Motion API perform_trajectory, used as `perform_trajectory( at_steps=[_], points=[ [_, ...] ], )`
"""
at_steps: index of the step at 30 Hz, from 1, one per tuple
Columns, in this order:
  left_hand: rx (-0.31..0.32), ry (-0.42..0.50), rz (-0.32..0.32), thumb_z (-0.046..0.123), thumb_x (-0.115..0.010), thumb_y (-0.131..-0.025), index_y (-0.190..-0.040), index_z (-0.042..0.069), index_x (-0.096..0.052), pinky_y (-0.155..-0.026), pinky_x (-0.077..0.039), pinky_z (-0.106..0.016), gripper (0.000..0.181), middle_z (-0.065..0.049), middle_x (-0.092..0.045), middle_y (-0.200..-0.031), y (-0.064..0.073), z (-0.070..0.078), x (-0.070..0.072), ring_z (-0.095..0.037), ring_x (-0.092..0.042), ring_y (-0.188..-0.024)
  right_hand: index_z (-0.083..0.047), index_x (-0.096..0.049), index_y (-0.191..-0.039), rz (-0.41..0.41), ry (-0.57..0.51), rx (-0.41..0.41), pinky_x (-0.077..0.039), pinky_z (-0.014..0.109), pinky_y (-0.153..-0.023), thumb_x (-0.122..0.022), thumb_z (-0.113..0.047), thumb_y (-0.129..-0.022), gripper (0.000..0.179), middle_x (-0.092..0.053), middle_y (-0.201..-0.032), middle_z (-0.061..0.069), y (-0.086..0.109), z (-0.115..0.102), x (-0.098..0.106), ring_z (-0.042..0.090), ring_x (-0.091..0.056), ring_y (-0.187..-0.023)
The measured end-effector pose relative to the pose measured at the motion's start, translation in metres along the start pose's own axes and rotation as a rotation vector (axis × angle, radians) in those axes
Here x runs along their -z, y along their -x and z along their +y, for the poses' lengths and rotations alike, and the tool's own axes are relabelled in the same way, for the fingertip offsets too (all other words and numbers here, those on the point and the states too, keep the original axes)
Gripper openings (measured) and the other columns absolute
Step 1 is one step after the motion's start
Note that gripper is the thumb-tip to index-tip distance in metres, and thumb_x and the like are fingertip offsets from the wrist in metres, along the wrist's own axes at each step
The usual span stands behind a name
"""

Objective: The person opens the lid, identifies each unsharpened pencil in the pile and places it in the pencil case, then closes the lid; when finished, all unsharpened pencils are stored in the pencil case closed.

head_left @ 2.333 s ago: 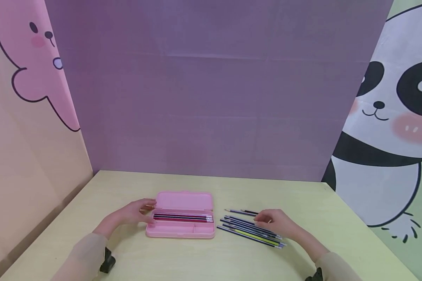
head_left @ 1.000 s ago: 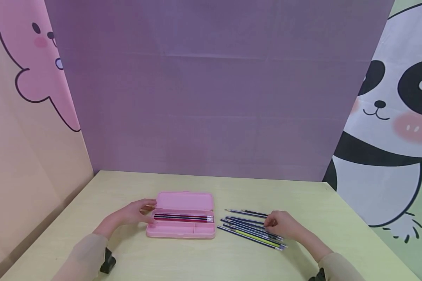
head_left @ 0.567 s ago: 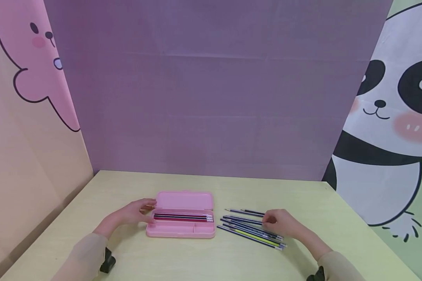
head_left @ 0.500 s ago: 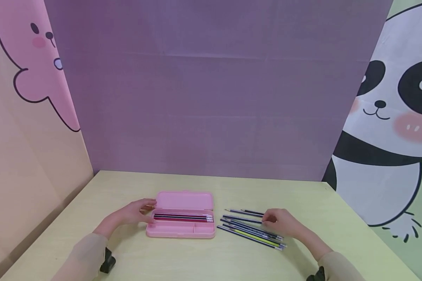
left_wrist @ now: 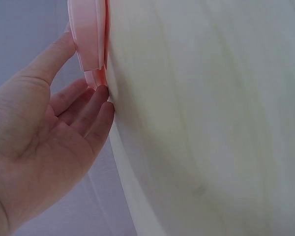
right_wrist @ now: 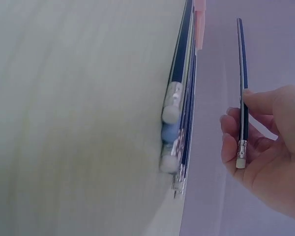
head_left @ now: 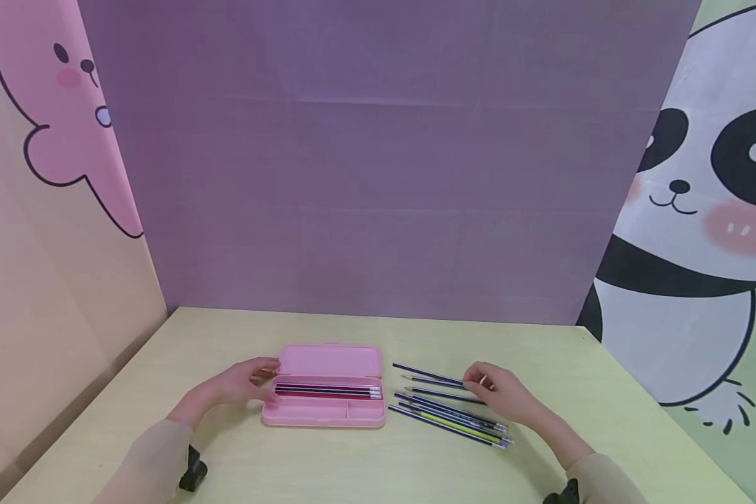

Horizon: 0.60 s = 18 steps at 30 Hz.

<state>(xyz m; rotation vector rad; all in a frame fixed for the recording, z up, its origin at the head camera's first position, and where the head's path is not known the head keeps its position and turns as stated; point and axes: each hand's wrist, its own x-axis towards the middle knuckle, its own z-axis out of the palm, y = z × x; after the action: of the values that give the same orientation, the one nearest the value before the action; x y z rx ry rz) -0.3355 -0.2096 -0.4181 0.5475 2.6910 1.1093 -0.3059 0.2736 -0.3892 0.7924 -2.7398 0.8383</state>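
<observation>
A pink pencil case (head_left: 324, 421) lies open on the table, its lid folded back, with several dark and red pencils (head_left: 327, 389) in its long compartment. My left hand (head_left: 242, 380) rests against the case's left end, thumb on the tray's side and loosely curved fingers near the lid; the left wrist view shows this hand (left_wrist: 54, 123) with nothing pinched. Between thumb and fingers my right hand (head_left: 500, 392) pinches a dark pencil (head_left: 418, 371), raised off the table. In the right wrist view this pencil (right_wrist: 243, 64) shows its white eraser end by the palm (right_wrist: 280, 142).
Several dark pencils (head_left: 450, 411) and a yellow-green one (head_left: 456, 424) lie in a slanted row right of the case, with others (head_left: 437, 393) behind them. A purple panel (head_left: 378, 175) stands at the table's back edge.
My right hand has taken a dark pencil from the row and raised it, moving slightly up and away from the others. The left hand and the case have stayed put.
</observation>
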Motion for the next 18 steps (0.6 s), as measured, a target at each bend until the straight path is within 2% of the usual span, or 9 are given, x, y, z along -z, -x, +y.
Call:
perform_trajectory(
  at_steps=[9,18],
  points=[
    [0.001,-0.003,0.0,0.026,-0.076,-0.078,-0.138,0.001,-0.042,-0.103,-0.041,-0.051,0.074,-0.02,-0.047,-0.137,0.001,0.001,0.0,-0.04,-0.046,-0.124,-0.008,-0.063,-0.097,0.013,-0.019,-0.017,-0.046,0.019,-0.056,-0.059,-0.015,-0.092,0.01,-0.059,-0.083,-0.001,-0.006,-0.005,-0.005,0.003,-0.049,-0.068],
    [-0.004,-0.009,0.0,0.026,-0.076,-0.078,-0.138,0.001,-0.042,-0.102,-0.042,-0.051,0.074,-0.02,-0.047,-0.137,0.001,0.001,0.0,-0.04,-0.046,-0.124,-0.007,-0.065,-0.098,-0.01,-0.018,-0.028,-0.047,0.02,-0.058,-0.063,-0.013,-0.089,0.011,-0.059,-0.084,-0.001,-0.014,-0.01,-0.011,0.004,-0.051,-0.069]
  ],
)
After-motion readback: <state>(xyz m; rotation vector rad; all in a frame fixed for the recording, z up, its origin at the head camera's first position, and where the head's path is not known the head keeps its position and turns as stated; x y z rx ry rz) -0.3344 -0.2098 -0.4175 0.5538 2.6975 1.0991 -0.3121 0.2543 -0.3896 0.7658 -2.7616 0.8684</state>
